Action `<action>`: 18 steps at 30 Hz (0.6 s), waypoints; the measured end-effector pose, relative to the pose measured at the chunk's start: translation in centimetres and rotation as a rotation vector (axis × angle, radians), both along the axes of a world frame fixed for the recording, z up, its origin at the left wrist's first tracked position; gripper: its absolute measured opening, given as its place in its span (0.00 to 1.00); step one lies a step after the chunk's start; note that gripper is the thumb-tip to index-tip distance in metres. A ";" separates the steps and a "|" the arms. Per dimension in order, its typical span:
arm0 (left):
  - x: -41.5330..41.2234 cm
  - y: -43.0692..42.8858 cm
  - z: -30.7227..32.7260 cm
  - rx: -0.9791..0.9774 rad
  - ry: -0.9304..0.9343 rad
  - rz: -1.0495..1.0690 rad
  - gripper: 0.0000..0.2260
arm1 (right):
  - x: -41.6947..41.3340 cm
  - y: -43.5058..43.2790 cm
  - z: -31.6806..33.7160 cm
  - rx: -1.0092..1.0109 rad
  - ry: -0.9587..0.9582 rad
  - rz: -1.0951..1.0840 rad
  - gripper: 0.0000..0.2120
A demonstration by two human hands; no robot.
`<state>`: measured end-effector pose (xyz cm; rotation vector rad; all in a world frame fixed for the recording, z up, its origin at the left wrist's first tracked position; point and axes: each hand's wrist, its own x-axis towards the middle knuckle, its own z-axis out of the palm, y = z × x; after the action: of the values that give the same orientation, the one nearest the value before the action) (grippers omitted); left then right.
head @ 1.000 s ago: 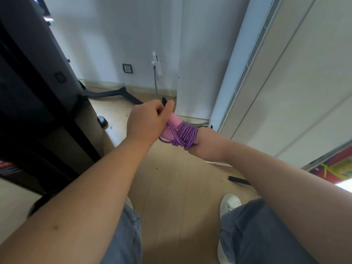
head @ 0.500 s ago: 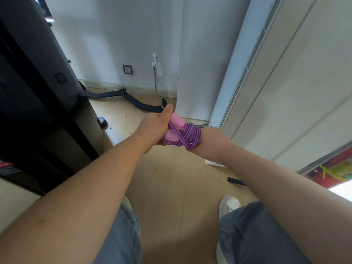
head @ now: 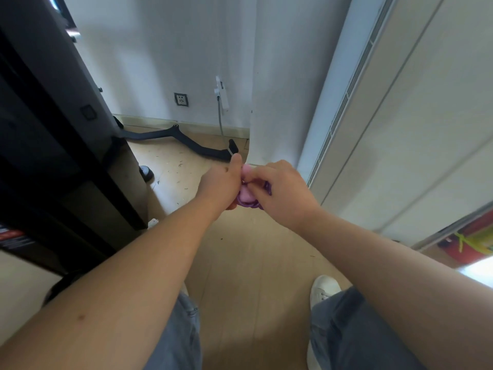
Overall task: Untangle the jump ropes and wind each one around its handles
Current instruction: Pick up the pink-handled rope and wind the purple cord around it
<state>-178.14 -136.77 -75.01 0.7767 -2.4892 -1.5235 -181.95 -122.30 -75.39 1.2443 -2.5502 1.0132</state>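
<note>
— Where is the jump rope [head: 246, 200]?
— Between your two hands, held out in front of you above the wooden floor [head: 240, 263]. Its pink handles [head: 245, 195] lie together with the purple cord [head: 251, 206] coiled round them. Your fingers hide most of the bundle.

— And my hands?
— Your left hand [head: 220, 182] is curled round the bundle from the left, with the thumb standing straight up. Your right hand [head: 284, 194] comes in from the right, its fingers bent over the top of the handles and pinching there. I cannot tell whether they pinch cord or handle, because your knuckles cover it.

— What is around me?
— A tall black cabinet [head: 53, 134] stands close on your left, with a small caster [head: 146, 171] at its foot. Beyond your hands a black curved bar [head: 170, 134] lies on the floor along the wall, below a wall socket [head: 181, 99]. Beside the socket sits a white plug [head: 222, 93], and its grey cable [head: 221, 121] runs down toward your left thumb. A white panel [head: 277, 76] rises straight behind your hands, and there are pale cupboard doors [head: 413, 129] on your right. Below are your jeans [head: 346, 329] and one white shoe [head: 324, 289].
</note>
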 end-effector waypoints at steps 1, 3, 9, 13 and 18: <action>0.1 0.0 0.1 0.049 -0.016 -0.026 0.24 | 0.0 0.1 0.5 0.000 -0.019 -0.019 0.11; 0.2 0.0 0.4 0.139 -0.057 -0.112 0.21 | -0.2 0.6 1.3 0.045 -0.060 -0.096 0.12; 1.2 -0.5 1.8 0.325 -0.135 -0.315 0.14 | -2.6 2.6 1.5 0.100 -0.120 -0.152 0.17; 1.2 -0.7 1.5 0.350 -0.113 -0.251 0.13 | -2.4 3.1 1.8 0.045 -0.169 -0.107 0.16; 1.2 -0.4 1.1 0.286 -0.083 -0.184 0.12 | -2.7 3.2 1.6 0.054 -0.197 -0.072 0.18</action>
<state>-176.97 -137.12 -73.87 0.6744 -2.4928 -1.9826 -184.60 -119.15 -73.77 1.1067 -2.7645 1.1102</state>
